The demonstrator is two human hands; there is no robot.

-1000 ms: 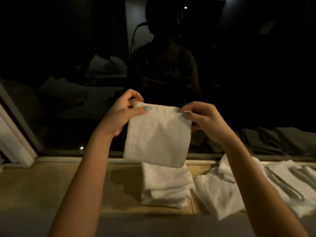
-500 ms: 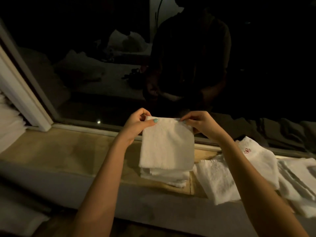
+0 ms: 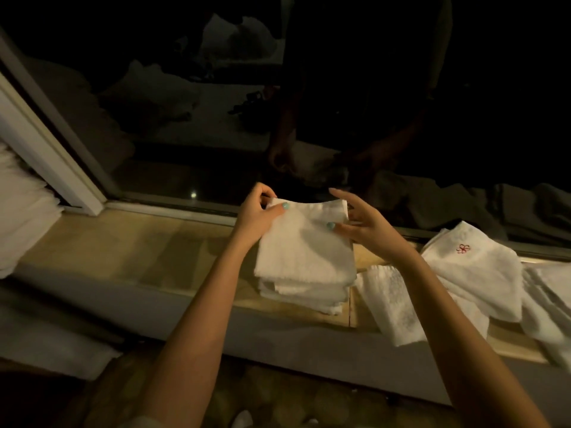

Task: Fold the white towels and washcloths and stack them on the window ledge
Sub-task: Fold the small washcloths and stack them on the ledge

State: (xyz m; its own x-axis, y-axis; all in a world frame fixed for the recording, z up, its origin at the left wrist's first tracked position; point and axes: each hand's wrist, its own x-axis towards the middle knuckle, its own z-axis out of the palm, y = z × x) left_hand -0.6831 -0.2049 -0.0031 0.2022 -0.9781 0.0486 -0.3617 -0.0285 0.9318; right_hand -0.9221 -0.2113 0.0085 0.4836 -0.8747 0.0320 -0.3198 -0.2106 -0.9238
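A folded white washcloth [image 3: 304,251] lies on top of a stack of folded washcloths [image 3: 304,296] on the wooden window ledge [image 3: 139,251]. My left hand [image 3: 258,216] pinches the washcloth's far left corner, thumb on top. My right hand [image 3: 364,223] hovers at the far right corner with fingers spread; only its thumb tip touches the cloth. Unfolded white cloths lie to the right: a flat washcloth [image 3: 389,301] and a towel with a red emblem [image 3: 475,273].
More white towels [image 3: 550,291] spread at the ledge's right end. A pile of white linen [image 3: 21,211] sits at the far left beside the white window frame [image 3: 46,143]. Dark window glass [image 3: 185,118] rises directly behind the ledge and reflects the room.
Both hands lowered the folded washcloth from the air onto the stack. My right hand has let go of its corner and spread its fingers. The view tilted down.
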